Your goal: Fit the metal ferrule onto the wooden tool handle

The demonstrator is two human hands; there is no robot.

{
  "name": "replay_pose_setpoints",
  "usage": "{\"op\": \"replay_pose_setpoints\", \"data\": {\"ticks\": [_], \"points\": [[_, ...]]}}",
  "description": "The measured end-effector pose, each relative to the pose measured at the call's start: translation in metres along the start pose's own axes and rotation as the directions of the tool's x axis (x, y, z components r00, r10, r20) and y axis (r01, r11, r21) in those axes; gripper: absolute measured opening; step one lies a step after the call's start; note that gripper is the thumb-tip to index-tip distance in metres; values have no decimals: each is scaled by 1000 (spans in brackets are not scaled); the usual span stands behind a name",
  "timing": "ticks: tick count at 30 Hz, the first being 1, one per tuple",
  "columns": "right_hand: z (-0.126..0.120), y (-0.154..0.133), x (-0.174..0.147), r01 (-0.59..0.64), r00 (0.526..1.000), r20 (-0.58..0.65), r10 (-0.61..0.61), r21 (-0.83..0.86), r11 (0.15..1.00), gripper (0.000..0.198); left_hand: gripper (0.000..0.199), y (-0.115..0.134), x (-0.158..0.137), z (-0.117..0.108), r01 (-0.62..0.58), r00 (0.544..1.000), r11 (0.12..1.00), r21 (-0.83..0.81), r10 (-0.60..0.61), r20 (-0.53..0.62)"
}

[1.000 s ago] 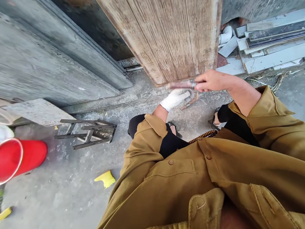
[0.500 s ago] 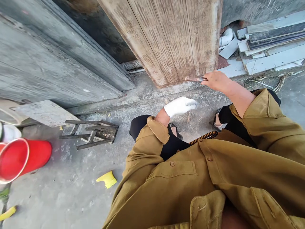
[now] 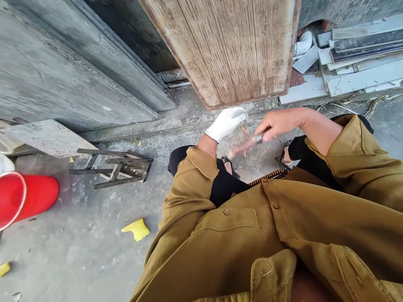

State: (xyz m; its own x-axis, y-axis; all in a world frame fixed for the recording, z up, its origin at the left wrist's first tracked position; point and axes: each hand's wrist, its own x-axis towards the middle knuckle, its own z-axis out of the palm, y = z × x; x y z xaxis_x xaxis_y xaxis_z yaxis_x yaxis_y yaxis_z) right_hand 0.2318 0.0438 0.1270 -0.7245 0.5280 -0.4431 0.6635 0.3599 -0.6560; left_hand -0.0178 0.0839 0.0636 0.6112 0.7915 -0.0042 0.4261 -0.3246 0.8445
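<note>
My right hand (image 3: 278, 125) is bare and wraps round one end of a reddish-brown stick-like tool (image 3: 242, 147). A dark and silvery band circles the tool near my fingers. Its far end points left and down over the ground, smeared by motion, so its exact kind does not show. My left hand (image 3: 227, 123), in a white knitted glove, hovers just below the door's bottom edge with its fingers curled together; what they hold, if anything, is hidden. A thin brown piece (image 3: 244, 140) shows between the hands. The worn wooden door panel (image 3: 233, 54) stands ahead of both hands.
At the right lie stacked boards (image 3: 362, 63) beside a white pipe (image 3: 304, 44). A small wooden stool (image 3: 118, 167) lies to the left, near a red bucket (image 3: 39, 191). A yellow scrap (image 3: 137, 229) is on the concrete floor (image 3: 94, 251). A grey panel (image 3: 63, 71) leans at upper left.
My right hand has drawn the tool away from the door's bottom edge and swung its far end down and left. My left hand has risen toward the door. The view has shifted slightly.
</note>
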Motion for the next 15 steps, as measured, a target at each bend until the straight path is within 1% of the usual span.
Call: {"op": "replay_pose_setpoints", "data": {"ticks": [1, 2, 3, 4, 5, 6, 7, 9, 10, 11, 13, 15], "points": [[-5, -3, -4, 38, 989, -146, -13, 170, 985, 38, 23, -2, 2, 2, 26, 1000, 999, -34, -27, -12], [-9, -4, -6, 92, 946, -324, 22, 332, 939, 41, 24, -3, 3, 5, 49, 999, 996, -76, -50, -6], [-13, -4, -6, 147, 885, -458, 88, 454, 879, 43, 26, -3, 4, 9, 63, 998, 991, -115, -62, 20], [-15, -2, -5, 186, 814, -553, 177, 538, 822, 43, 28, -1, 4, 12, 66, 996, 988, -142, -58, 63], [-16, 0, -2, 181, 757, -599, 262, 577, 796, 42, 29, 1, 4, 15, 57, 993, 987, -152, -40, 114], [-16, 5, 2, 127, 722, -609, 329, 583, 803, 40, 29, 4, 3, 18, 39, 986, 989, -144, -16, 163], [-15, 10, 7, 33, 701, -605, 378, 556, 830, 38, 28, 8, 2, 20, 20, 979, 992, -123, 6, 205], [-12, 20, 16, -189, 692, -587, 420, 414, 891, 33, 27, 14, 2, 22, -11, 962, 998, -58, 26, 271], [-10, 24, 19, -277, 705, -574, 416, 317, 907, 29, 27, 17, 2, 23, -18, 956, 1000, -21, 24, 292], [-8, 27, 21, -343, 730, -546, 410, 226, 912, 26, 26, 18, 2, 23, -20, 953, 1000, 18, 14, 303], [-4, 28, 22, -403, 788, -459, 411, 121, 907, 25, 23, 17, 4, 21, -17, 956, 996, 92, -11, 294], [-1, 24, 21, -382, 815, -415, 404, 140, 914, 30, 20, 14, 5, 18, -13, 961, 992, 126, -23, 275]]}}
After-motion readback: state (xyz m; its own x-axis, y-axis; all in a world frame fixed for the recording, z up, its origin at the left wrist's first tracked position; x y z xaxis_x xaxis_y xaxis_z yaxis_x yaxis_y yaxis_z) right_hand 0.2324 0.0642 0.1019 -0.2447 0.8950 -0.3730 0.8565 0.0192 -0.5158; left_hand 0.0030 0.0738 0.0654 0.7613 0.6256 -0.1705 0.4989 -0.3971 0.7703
